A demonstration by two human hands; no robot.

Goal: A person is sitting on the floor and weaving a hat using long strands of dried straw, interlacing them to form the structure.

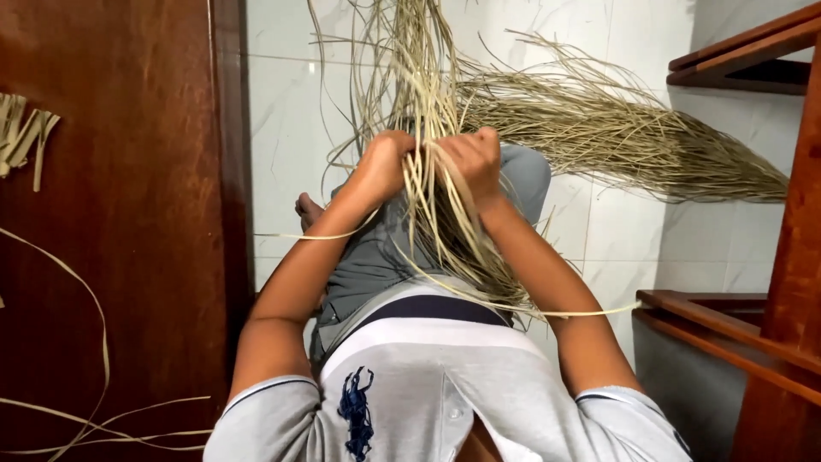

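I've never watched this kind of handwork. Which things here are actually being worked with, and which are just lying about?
In use:
left hand
right hand
bundle of pale dried strips, gripped by both hands over the lap

Lying about:
loose strips by the wooden door
wooden furniture
white tiled floor

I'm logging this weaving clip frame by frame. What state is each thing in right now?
Left hand: closed around the straw strands.
Right hand: closed on the same strands.
Bundle of dried straw strands: gripped mid-length, ends fanned loose over the white tiled floor.
Loose strips: lying curled, untouched.
Wooden door: cannot tell.
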